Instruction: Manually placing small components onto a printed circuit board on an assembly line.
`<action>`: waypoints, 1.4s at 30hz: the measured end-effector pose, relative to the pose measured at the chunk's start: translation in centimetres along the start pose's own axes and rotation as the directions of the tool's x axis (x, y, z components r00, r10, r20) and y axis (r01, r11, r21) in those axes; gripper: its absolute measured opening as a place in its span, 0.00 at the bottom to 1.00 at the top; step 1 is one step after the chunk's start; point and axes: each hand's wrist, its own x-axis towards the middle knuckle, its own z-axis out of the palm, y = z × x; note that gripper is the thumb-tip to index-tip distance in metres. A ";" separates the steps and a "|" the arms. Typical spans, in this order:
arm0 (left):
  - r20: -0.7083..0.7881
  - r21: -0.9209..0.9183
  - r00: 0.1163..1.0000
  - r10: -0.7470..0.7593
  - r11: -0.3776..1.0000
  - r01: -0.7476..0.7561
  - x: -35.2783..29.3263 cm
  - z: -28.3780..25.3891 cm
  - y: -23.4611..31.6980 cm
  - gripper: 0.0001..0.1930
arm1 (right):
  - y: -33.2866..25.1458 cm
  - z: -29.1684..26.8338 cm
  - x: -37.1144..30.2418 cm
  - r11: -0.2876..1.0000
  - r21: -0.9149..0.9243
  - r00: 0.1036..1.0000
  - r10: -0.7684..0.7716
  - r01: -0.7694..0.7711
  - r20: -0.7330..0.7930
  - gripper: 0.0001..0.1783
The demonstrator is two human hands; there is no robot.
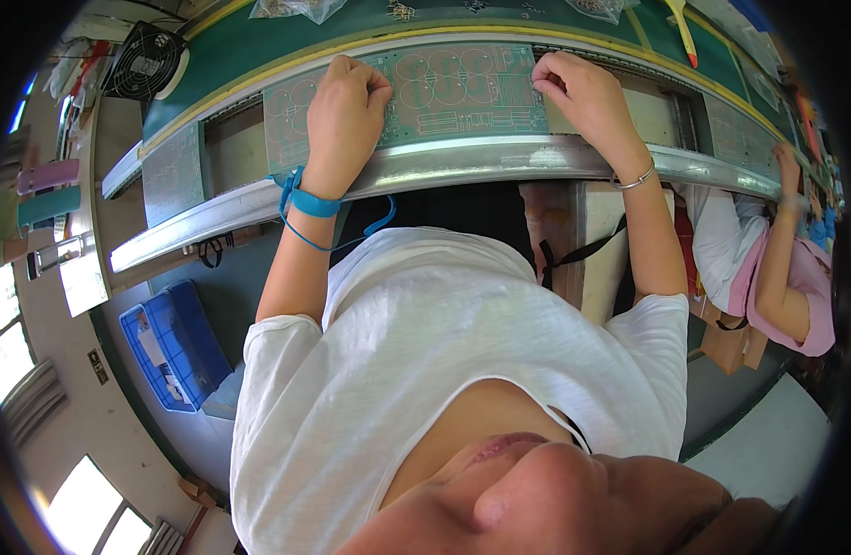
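Observation:
A wide green circuit board [458,92] with printed circles and lines lies between the rails of a metal track in front of me. Over its left part is my left hand [345,104], fingers curled down and the thumb close to the index finger. A blue strap with a cord circles that wrist. My right hand [581,91] is at the board's right end, thumb and fingertips drawn together by the edge. Anything between the fingertips of either hand is too small or hidden to make out.
The near metal rail [444,165] runs beneath both wrists. More boards sit at left [174,174] and right [741,134]. Beyond the track are small loose parts [401,11], plastic bags [300,7] and a yellow-handled brush [682,35]. A black fan [146,61] stands far left; a co-worker's hand [788,169] reaches in at right.

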 end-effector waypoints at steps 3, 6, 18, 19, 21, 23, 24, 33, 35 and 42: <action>0.010 0.003 1.000 -0.011 1.000 0.011 0.0 0.0 0.3 0.04 | 0.1 0.2 -0.3 1.000 -0.006 1.000 0.010 -0.010 -0.008 0.06; 0.009 0.011 1.000 -0.006 1.000 0.006 0.0 0.0 0.3 0.04 | -0.1 0.3 -0.5 0.999 -0.038 0.999 -0.002 0.000 -0.043 0.06; 0.002 0.091 1.000 -0.004 0.996 0.003 0.2 0.1 1.1 0.04 | 0.5 -1.4 -0.5 0.999 0.021 0.999 0.041 -0.041 -0.008 0.07; 0.002 0.094 1.000 -0.006 0.996 0.006 0.2 0.1 1.2 0.04 | 0.8 -1.4 -0.4 0.999 0.048 0.999 0.020 -0.018 -0.044 0.07; 0.005 0.101 1.000 -0.010 0.995 0.009 0.1 0.2 1.4 0.04 | 1.2 -1.5 -0.5 0.997 0.071 0.997 0.004 0.002 -0.082 0.07; 0.007 0.108 1.000 -0.014 0.994 0.013 0.1 0.3 1.7 0.04 | 1.2 -1.6 -0.5 0.998 0.059 0.996 0.006 -0.001 -0.090 0.08; 0.000 0.147 1.000 -0.014 0.989 0.014 0.0 0.3 1.9 0.04 | 1.2 -1.6 -0.4 0.998 0.057 0.996 0.008 -0.003 -0.090 0.08; -0.016 0.468 1.000 0.000 0.884 0.008 0.6 0.9 4.6 0.04 | 0.6 -3.1 1.2 0.999 0.021 1.000 0.028 -0.028 -0.009 0.08; -0.045 0.486 0.999 0.015 0.874 0.008 0.3 1.0 4.9 0.04 | 0.9 -3.2 1.9 0.998 0.052 0.998 0.034 -0.037 0.061 0.09; 0.030 0.411 0.989 0.147 0.900 -0.146 0.4 -0.7 2.8 0.05 | 2.4 -3.9 9.3 0.994 0.058 0.993 -0.083 0.088 -0.088 0.08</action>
